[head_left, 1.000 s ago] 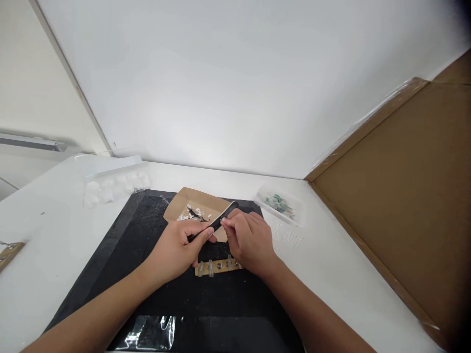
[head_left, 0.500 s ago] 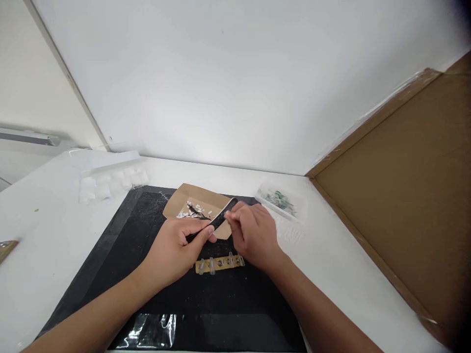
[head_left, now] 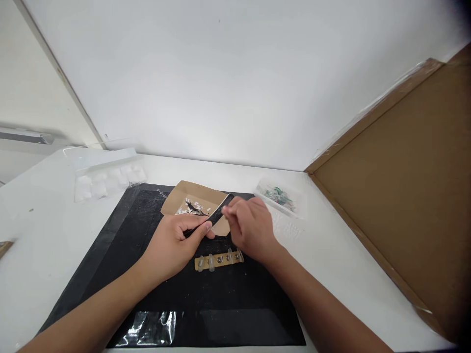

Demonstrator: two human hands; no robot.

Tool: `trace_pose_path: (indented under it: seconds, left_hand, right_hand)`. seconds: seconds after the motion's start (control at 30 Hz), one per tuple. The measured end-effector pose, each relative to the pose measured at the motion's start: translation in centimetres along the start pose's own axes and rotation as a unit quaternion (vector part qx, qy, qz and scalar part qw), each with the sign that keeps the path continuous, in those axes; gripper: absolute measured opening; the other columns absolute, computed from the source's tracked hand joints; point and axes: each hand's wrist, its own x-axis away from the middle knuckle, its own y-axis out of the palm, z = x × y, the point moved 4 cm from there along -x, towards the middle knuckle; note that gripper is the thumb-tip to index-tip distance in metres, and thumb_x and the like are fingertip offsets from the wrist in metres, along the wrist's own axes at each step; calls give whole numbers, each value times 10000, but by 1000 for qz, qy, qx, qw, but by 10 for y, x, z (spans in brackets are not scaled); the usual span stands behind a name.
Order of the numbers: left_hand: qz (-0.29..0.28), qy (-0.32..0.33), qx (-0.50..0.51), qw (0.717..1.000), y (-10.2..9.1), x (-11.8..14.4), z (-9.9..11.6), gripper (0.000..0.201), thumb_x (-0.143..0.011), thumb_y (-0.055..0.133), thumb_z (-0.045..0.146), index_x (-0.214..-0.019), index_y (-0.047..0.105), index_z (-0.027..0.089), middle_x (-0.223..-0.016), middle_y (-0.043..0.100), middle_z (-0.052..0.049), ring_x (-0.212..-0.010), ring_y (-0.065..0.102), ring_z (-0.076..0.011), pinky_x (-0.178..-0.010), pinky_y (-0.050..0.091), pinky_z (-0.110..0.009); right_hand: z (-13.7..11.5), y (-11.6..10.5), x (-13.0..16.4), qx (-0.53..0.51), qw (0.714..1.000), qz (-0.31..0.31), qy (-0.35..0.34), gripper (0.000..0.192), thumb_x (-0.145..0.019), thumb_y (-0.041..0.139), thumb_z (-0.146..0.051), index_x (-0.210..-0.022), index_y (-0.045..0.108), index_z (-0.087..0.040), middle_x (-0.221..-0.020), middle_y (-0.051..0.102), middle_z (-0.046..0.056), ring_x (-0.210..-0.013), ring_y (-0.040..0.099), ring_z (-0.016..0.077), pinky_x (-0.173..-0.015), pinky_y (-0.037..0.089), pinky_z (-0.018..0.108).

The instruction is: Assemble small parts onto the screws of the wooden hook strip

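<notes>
Nail file (head_left: 217,214): long, thin, dark strip, held above the black mat (head_left: 110,245) at the middle of the table (head_left: 331,255). Long axis runs on a slant, near end low and to the left inside the left hand (head_left: 172,242), far end raised and pointing up-right toward the wall. Left hand: clenched round the lower part of the file, thumb pressed along its edge, apparently to steady the strip at a working angle. Right hand (head_left: 252,228): fingertips pinched together against the upper part of the file; whatever small piece they grasp is hidden by the fingers and cannot be told. The pinch sits right at the file's face, which suggests the piece is being rubbed on it.

Brown paper (head_left: 195,206): lies just behind the hands on the mat, strewn with small white chips and a dark scrap, seemingly placed there to catch waste.

Wooden strip (head_left: 219,261): lies flat on the mat just in front of the hands, set with a row of small clear tips and metal studs, within easy reach.

Clear plastic tray (head_left: 106,174): far left on the table, well apart. Small clear box (head_left: 281,198): right of the mat, holding greenish bits. Cardboard panel (head_left: 405,196): leans at the right edge.
</notes>
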Motion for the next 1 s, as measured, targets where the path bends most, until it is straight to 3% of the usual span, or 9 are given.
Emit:
trace_pose_path:
  seconds: [0.1,0.2,0.3,0.47,0.63,0.73,0.83,0.93,1.0]
  left_hand:
    - [-1,-3,0,1000,-1,-1,0,347,-984,621,424,-793,826,221,-752,795,-4,-509,618,-125,-457,409,-220]
    - [-3,-16,19,1000,-1,-1,0,346,-985,619,444,-829,836,224,-624,736,4,-484,600,-134,-437,379,-221]
    - [-6,-18,27,999,-1,0,0,349,-979,625,444,-815,831,216,-561,690,8,-459,569,-129,-431,363,-220]
    - [-5,-17,37,999,-2,0,0,352,-980,625,455,-836,836,213,-600,704,2,-433,525,-108,-415,339,-216]
    - [-10,-10,30,999,-2,0,1,354,-986,621,444,-822,832,212,-586,695,4,-430,524,-108,-412,338,-216]
    - [-2,-4,37,999,-3,0,3,355,-982,623,452,-827,833,213,-543,661,10,-436,532,-118,-424,355,-220]
    - [-5,1,40,999,-4,0,3,360,-981,626,460,-811,826,213,-508,628,16,-442,535,-125,-435,371,-223]
    - [-9,1,42,999,-3,0,3,364,-985,618,468,-828,832,219,-510,627,15,-451,543,-128,-450,391,-227]
    - [-8,-4,40,999,-2,0,3,364,-980,624,475,-819,834,224,-472,593,19,-472,567,-142,-472,419,-231]
  right_hand:
    - [-4,1,0,-5,999,-6,-34,290,-1068,525,-159,-818,405,-245,-684,655,-21,-564,548,159,-663,317,354]
    - [1,-2,-1,8,999,25,26,283,-1070,535,-161,-830,407,-241,-744,692,-11,-578,561,150,-691,326,358]
    - [-3,0,0,-26,999,-11,-19,279,-1063,529,-144,-837,399,-242,-740,685,-16,-593,561,149,-692,326,359]
    - [2,-4,-1,7,999,34,21,266,-1059,551,-142,-848,421,-238,-766,706,-7,-593,564,146,-708,328,368]
    - [-2,-4,-1,-20,1000,18,-14,259,-1051,542,-128,-852,419,-239,-733,690,-24,-588,568,144,-697,321,364]
    - [-1,-5,-1,-13,999,32,17,260,-1053,539,-127,-847,423,-236,-758,700,-23,-590,566,137,-711,317,365]
    - [-5,-2,-1,-42,999,1,-17,259,-1055,529,-134,-845,419,-238,-729,685,-31,-610,590,140,-711,323,360]
    - [0,-5,-1,-12,999,46,24,260,-1056,555,-133,-853,428,-234,-759,701,-27,-623,607,135,-725,319,367]
    - [0,-5,-1,-25,999,39,14,254,-1054,549,-133,-856,426,-235,-782,712,-20,-632,611,136,-731,326,370]
